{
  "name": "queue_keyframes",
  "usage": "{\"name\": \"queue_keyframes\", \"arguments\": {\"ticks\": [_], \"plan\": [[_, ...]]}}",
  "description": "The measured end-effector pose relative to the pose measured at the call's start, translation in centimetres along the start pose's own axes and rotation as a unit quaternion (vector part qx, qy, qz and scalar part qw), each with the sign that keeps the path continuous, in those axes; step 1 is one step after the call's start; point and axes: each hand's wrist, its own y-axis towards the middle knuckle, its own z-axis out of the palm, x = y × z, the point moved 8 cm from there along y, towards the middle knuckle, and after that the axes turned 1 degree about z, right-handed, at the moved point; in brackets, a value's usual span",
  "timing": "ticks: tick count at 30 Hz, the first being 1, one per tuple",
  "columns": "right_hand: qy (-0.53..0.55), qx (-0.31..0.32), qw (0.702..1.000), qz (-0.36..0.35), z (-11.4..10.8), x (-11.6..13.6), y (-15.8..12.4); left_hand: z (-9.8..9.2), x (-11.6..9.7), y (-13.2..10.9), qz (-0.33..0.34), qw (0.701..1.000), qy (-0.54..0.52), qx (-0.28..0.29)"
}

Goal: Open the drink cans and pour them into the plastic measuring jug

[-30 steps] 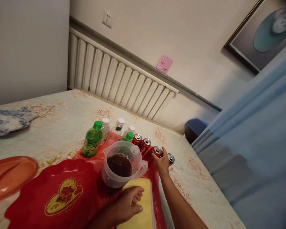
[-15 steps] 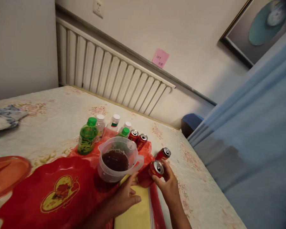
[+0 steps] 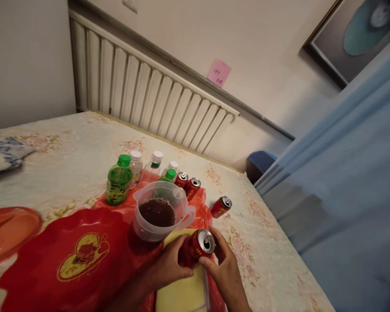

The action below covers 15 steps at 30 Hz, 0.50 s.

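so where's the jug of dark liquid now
In the head view, the jug stands just left of centre in the lower half, between the red scalloped tray on its left and the hand-held red can at its lower right.

A big table has a pale flowered cloth all over it. On that lies a shiny red plastic sheet. A big red tray with a wavy rim lies partly over the sheet. An orange tray sits on the left. A blue and white cloth lies crumpled behind it. A red can stands by the sheet's right edge.
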Motion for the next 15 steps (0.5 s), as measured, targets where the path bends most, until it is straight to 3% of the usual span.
{"name": "queue_keyframes", "arguments": {"ticks": [9, 15], "plan": [[0.071, 0.041, 0.996, 0.047, 0.1, 1.2, -0.1, 0.2, -0.7, 0.0, -0.008, 1.0, 0.027, 0.006], [0.112, 0.032, 0.991, 0.064, 0.3, 0.0, -0.1, 0.3, 0.4, 0.0, -0.026, 0.999, 0.037, 0.007]]}}
